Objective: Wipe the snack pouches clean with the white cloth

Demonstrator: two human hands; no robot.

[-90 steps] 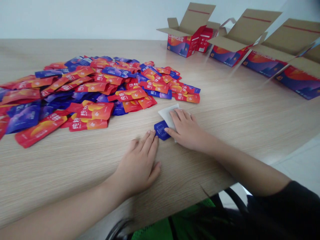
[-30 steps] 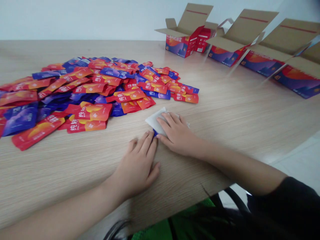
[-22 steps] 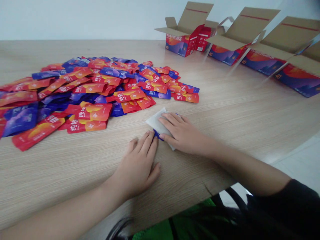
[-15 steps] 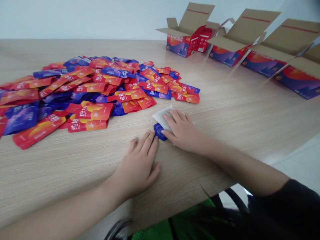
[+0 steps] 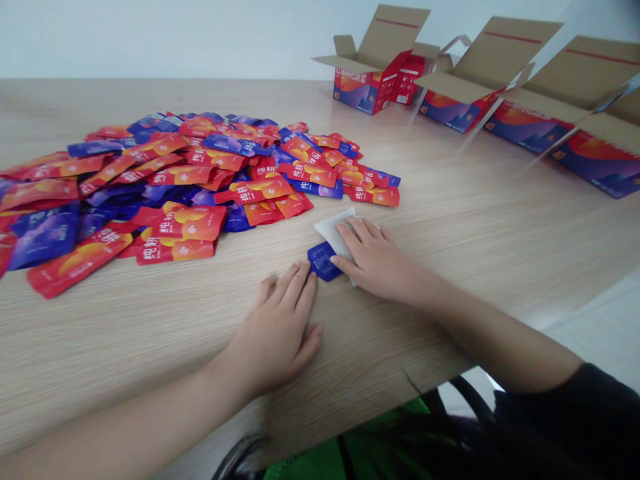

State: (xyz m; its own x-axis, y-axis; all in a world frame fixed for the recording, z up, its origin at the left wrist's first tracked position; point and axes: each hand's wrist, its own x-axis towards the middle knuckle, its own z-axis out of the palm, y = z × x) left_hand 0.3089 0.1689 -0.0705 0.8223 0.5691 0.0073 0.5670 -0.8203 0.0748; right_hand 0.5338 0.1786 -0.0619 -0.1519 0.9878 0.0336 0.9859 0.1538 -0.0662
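From my remote seat, the nearest thing I see is a black sleeve (image 5: 575, 413) at 4 o'clock, on the right arm reaching onto a light wood-grain table (image 5: 450, 280). My left hand (image 5: 273, 327) lies flat and relaxed on the tabletop, fingers slightly spread, with nothing in its grip; its fingertips (image 5: 300, 272) end at or just beside the lower-left edge of a small blue sachet (image 5: 323, 261). My right hand (image 5: 375, 257) is also flat and partly open, not closed around anything. Its fingers (image 5: 357, 230) rest on a white packet (image 5: 333, 233), and its thumb (image 5: 340, 263) sits against the blue sachet, which lies between both hands at the white packet's lower-left edge. At 10 o'clock, just beyond them, a loose heap of red and blue sachets (image 5: 185, 175) spreads across the table. Farther off, at 1 to 2 o'clock, a row of open cardboard cartons (image 5: 363, 87) printed in red and purple stands along the table's far side, flaps raised.
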